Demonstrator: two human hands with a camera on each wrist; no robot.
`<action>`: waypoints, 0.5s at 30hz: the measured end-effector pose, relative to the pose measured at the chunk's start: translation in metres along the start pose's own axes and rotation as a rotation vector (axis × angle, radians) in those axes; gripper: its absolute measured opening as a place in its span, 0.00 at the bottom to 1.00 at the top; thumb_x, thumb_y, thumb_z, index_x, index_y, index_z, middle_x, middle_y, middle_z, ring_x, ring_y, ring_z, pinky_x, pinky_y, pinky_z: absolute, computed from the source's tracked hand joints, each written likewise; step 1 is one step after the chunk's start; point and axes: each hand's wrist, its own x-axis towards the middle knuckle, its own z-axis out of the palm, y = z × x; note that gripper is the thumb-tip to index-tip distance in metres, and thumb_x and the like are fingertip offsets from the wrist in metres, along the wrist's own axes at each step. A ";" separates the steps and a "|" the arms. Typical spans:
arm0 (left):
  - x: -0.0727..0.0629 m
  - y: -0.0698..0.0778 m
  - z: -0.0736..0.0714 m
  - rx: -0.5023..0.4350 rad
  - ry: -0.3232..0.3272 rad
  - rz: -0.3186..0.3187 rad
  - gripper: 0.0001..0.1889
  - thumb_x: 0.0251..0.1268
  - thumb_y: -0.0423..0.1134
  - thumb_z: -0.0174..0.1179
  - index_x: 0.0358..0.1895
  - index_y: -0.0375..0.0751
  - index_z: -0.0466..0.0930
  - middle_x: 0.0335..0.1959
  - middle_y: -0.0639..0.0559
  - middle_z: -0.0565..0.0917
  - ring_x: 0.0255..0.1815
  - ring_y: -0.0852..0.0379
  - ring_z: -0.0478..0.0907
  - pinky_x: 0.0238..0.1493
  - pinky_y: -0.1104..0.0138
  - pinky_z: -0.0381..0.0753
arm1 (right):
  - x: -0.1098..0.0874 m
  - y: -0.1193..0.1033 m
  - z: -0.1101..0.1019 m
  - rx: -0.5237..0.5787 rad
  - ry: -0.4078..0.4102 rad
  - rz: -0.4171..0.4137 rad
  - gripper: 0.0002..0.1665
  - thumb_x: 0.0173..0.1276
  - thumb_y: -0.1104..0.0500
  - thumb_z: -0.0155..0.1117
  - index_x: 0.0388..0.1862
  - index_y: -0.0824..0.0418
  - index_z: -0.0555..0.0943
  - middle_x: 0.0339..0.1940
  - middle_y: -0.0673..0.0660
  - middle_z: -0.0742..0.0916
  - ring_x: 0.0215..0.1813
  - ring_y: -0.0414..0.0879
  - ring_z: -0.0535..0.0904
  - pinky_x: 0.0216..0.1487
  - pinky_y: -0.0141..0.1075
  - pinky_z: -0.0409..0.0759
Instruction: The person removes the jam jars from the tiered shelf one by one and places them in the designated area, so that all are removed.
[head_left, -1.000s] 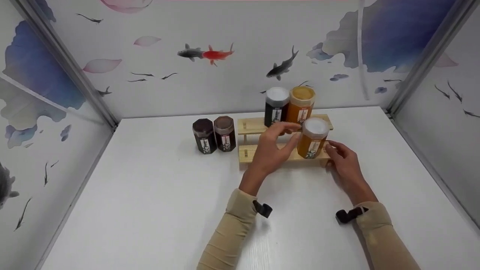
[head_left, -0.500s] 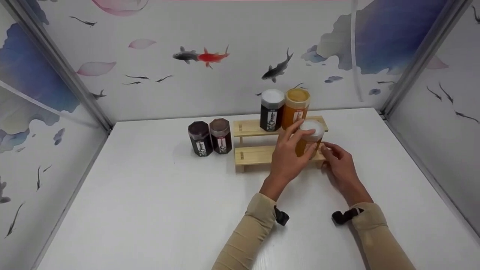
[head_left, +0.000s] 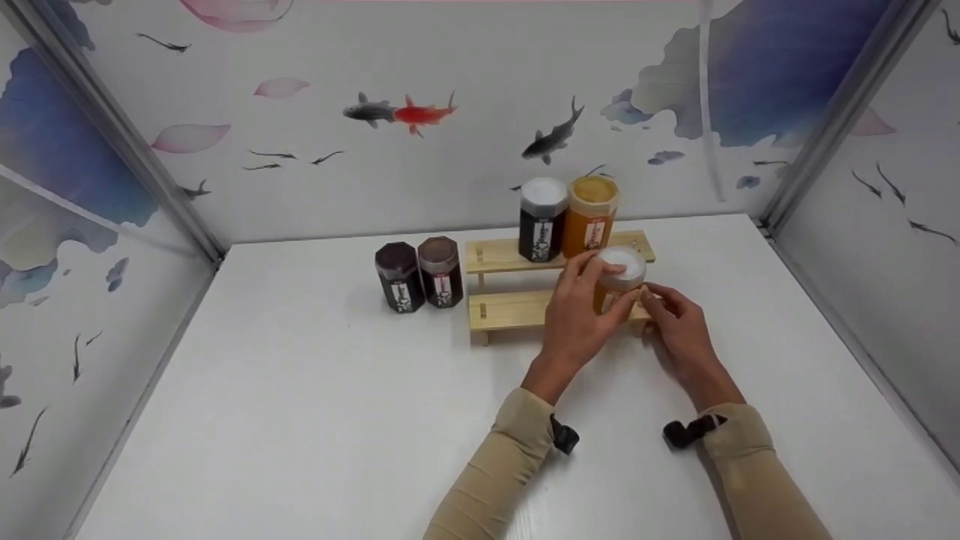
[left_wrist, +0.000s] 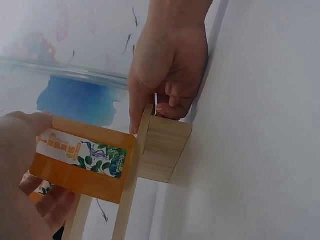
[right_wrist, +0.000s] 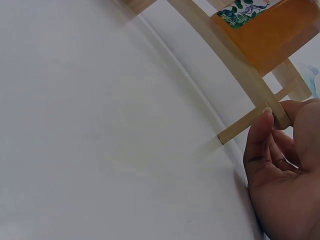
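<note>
An amber jar with a white lid (head_left: 624, 264) stands upright at the right end of the lower shelf of a two-tier wooden rack (head_left: 511, 310). My left hand (head_left: 579, 319) grips this jar from its left and front, thumb on one side and fingers near the lid. In the left wrist view its flowered label faces the camera, and its base sits on the board. My right hand (head_left: 681, 330) pinches the right end of the lower shelf between thumb and fingers. The right wrist view shows the thumb on the shelf's end (right_wrist: 281, 116).
On the upper shelf stand a dark jar with a white lid (head_left: 541, 229) and an orange jar with a yellow lid (head_left: 590, 225). Two dark jars, one with a black lid (head_left: 400, 281) and one with a brown lid (head_left: 441, 274), stand left of the rack. Printed panels enclose the white table (head_left: 337, 420).
My left hand has moved right from beside the amber jar and wrapped its fingers round it. My right hand keeps its hold on the shelf end. The head view has shifted slightly.
</note>
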 end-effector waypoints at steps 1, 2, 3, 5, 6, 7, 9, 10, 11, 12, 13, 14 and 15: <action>0.000 -0.001 -0.001 -0.017 -0.003 -0.006 0.23 0.72 0.56 0.72 0.64 0.57 0.79 0.72 0.53 0.76 0.74 0.57 0.76 0.72 0.65 0.80 | 0.000 0.000 0.000 -0.014 0.004 -0.011 0.42 0.77 0.36 0.67 0.82 0.52 0.71 0.56 0.54 0.76 0.45 0.42 0.78 0.39 0.28 0.83; 0.000 -0.002 -0.001 -0.034 -0.005 -0.011 0.25 0.71 0.56 0.73 0.65 0.58 0.79 0.70 0.53 0.76 0.73 0.57 0.76 0.73 0.65 0.80 | 0.000 0.001 0.000 -0.031 0.010 -0.020 0.42 0.77 0.36 0.67 0.82 0.52 0.71 0.55 0.54 0.76 0.45 0.42 0.78 0.39 0.27 0.83; 0.001 -0.003 -0.002 -0.052 -0.008 -0.017 0.26 0.70 0.56 0.74 0.67 0.59 0.78 0.69 0.53 0.75 0.73 0.57 0.75 0.73 0.65 0.79 | 0.001 0.001 0.000 -0.050 0.015 -0.029 0.42 0.77 0.35 0.66 0.82 0.52 0.71 0.55 0.53 0.76 0.46 0.42 0.78 0.40 0.27 0.83; 0.001 -0.006 -0.004 -0.082 -0.013 -0.033 0.30 0.67 0.57 0.76 0.70 0.62 0.78 0.67 0.53 0.75 0.72 0.58 0.74 0.73 0.65 0.79 | 0.001 0.002 0.000 -0.073 0.022 -0.039 0.41 0.78 0.35 0.66 0.81 0.52 0.72 0.54 0.53 0.76 0.47 0.42 0.78 0.40 0.26 0.82; 0.002 -0.008 -0.004 -0.091 -0.018 -0.042 0.32 0.66 0.57 0.76 0.72 0.64 0.77 0.67 0.54 0.75 0.72 0.58 0.74 0.73 0.65 0.79 | 0.001 0.002 0.001 -0.083 0.024 -0.041 0.41 0.78 0.34 0.65 0.81 0.52 0.72 0.53 0.52 0.76 0.47 0.42 0.78 0.40 0.26 0.82; 0.002 -0.008 -0.005 -0.098 -0.021 -0.046 0.34 0.65 0.58 0.77 0.73 0.64 0.77 0.67 0.54 0.75 0.71 0.58 0.74 0.72 0.65 0.79 | 0.001 0.002 0.001 -0.083 0.024 -0.041 0.41 0.78 0.34 0.65 0.81 0.52 0.72 0.53 0.52 0.77 0.46 0.42 0.78 0.40 0.26 0.82; 0.003 -0.010 -0.007 -0.100 -0.028 -0.052 0.36 0.63 0.59 0.78 0.74 0.65 0.77 0.66 0.54 0.76 0.70 0.59 0.75 0.72 0.66 0.80 | 0.001 0.002 0.000 -0.079 0.021 -0.041 0.41 0.78 0.35 0.66 0.81 0.52 0.72 0.53 0.52 0.77 0.46 0.42 0.78 0.40 0.27 0.82; 0.003 -0.010 -0.007 -0.096 -0.033 -0.054 0.36 0.63 0.59 0.78 0.74 0.65 0.77 0.66 0.54 0.76 0.70 0.59 0.75 0.71 0.66 0.80 | 0.001 0.002 0.000 -0.078 0.021 -0.041 0.41 0.78 0.35 0.65 0.81 0.52 0.72 0.53 0.52 0.77 0.45 0.42 0.78 0.40 0.27 0.82; 0.003 -0.009 -0.008 -0.087 -0.036 -0.052 0.36 0.62 0.59 0.79 0.74 0.65 0.78 0.66 0.54 0.76 0.70 0.59 0.76 0.71 0.66 0.81 | 0.001 0.002 0.000 -0.077 0.019 -0.041 0.41 0.78 0.35 0.65 0.81 0.52 0.72 0.53 0.52 0.78 0.45 0.41 0.78 0.40 0.27 0.83; 0.004 -0.009 -0.009 -0.072 -0.040 -0.047 0.36 0.62 0.58 0.79 0.73 0.64 0.78 0.67 0.54 0.77 0.70 0.58 0.77 0.74 0.64 0.79 | 0.001 0.002 0.000 -0.080 0.020 -0.041 0.41 0.78 0.35 0.65 0.82 0.52 0.72 0.54 0.52 0.78 0.44 0.41 0.78 0.40 0.27 0.83; 0.004 -0.008 -0.009 -0.059 -0.045 -0.040 0.36 0.62 0.58 0.79 0.73 0.63 0.78 0.68 0.54 0.77 0.71 0.57 0.77 0.74 0.63 0.79 | 0.001 0.001 0.000 -0.078 0.021 -0.039 0.40 0.78 0.35 0.65 0.82 0.52 0.72 0.54 0.52 0.78 0.44 0.41 0.78 0.40 0.27 0.83; 0.004 -0.007 -0.010 -0.042 -0.048 -0.033 0.36 0.62 0.57 0.79 0.73 0.61 0.78 0.69 0.54 0.78 0.71 0.57 0.78 0.74 0.63 0.79 | 0.001 0.001 0.000 -0.080 0.022 -0.038 0.40 0.79 0.35 0.65 0.82 0.52 0.72 0.54 0.52 0.78 0.44 0.41 0.78 0.40 0.27 0.83; 0.004 -0.007 -0.011 -0.027 -0.050 -0.023 0.36 0.62 0.56 0.80 0.73 0.60 0.78 0.70 0.53 0.79 0.71 0.57 0.79 0.74 0.62 0.80 | 0.001 0.001 0.001 -0.085 0.024 -0.036 0.40 0.79 0.35 0.65 0.82 0.51 0.72 0.55 0.52 0.78 0.45 0.41 0.78 0.41 0.27 0.83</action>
